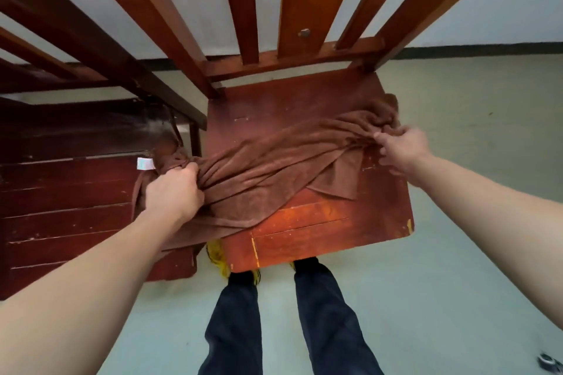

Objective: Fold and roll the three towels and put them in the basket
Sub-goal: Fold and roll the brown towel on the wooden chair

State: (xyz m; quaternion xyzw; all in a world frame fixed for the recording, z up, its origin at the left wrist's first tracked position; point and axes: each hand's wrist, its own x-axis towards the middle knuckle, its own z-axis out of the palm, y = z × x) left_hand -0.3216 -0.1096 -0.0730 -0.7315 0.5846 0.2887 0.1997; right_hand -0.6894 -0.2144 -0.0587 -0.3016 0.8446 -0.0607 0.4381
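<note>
a brown towel (274,167) lies bunched and wrinkled across the seat of an orange-red wooden chair (320,231), stretched from the seat's far right corner to its left edge, where it spills over onto a darker wooden chair (67,201) standing just beside it. the left hand (172,193) has its fingers curled tight round a gathered clump of the towel at that left end; a small white label (145,164) sticks out of the cloth just past the knuckles. the right hand (402,148) pinches the towel's other end between thumb and fingers near the seat's right edge. one corner of the towel folds back flat on the seat between the hands. below the seat's front edge stand the person's legs in dark trousers (237,329), and something yellow (217,256) shows partly hidden under the seat
</note>
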